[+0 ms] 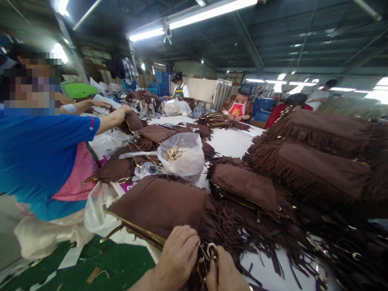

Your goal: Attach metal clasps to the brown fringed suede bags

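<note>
A brown fringed bag (169,204) with a gold zip along its near edge lies on the white table in front of me. My left hand (178,256) is closed on the bag's near corner, by the end of the zip. Close beside it, my right hand (226,270) is closed on a gold metal clip (211,251) with a ring shape at the bag's corner. The fingertips of both hands partly hide the metal parts, so I cannot tell whether the clip is fastened. Long fringe spreads from the bag's right side.
More brown fringed bags (245,182) lie on the right, with a tall stack (321,161) behind. A clear plastic bag of cord and tags (182,155) stands beyond my bag. At left, a person in blue (51,149) handles another bag. Other people sit across the table (233,143).
</note>
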Demonstrator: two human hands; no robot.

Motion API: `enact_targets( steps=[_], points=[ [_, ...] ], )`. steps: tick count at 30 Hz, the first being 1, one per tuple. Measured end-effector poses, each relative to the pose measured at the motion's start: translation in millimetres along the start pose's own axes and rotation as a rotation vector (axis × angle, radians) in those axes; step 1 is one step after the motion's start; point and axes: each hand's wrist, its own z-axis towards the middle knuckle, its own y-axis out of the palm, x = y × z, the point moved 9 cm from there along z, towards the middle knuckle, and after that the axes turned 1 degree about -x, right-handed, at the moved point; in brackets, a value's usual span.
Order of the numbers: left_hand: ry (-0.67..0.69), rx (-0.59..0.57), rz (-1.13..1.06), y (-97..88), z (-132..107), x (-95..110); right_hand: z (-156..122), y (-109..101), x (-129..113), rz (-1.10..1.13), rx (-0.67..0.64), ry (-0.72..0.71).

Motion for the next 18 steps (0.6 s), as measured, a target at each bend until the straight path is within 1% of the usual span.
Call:
enact_targets(
  steps=[3,6,9,12,14,16,17,18],
  points=[
    [-0.012,-0.026,-0.059,2.5,-1,-4,16,13,-13,-0.077,-0.018,-0.145],
    [-0.023,-0.066,-0.097,6.2,-2,-7,23,24,-21,-0.105,-0.030,-0.269],
    [-0.033,-0.077,-0.104,9.5,-2,-9,24,33,-22,-0.106,-0.056,-0.332],
    [-0.056,-0.084,-0.113,11.8,-2,-11,19,35,-23,-0.140,-0.035,-0.375],
    [-0.067,-0.100,-0.129,12.3,-1,-11,13,32,-24,-0.152,0.013,-0.386],
    [-0.078,-0.142,-0.142,13.2,-1,-12,7,27,-19,-0.136,0.035,-0.336],
    [-0.084,-0.168,-0.145,13.5,-1,-14,3,26,-14,-0.114,0.019,-0.287],
    [-0.085,-0.203,-0.149,14.5,-1,-15,0,27,-7,-0.074,-0.028,-0.227]
  ],
)
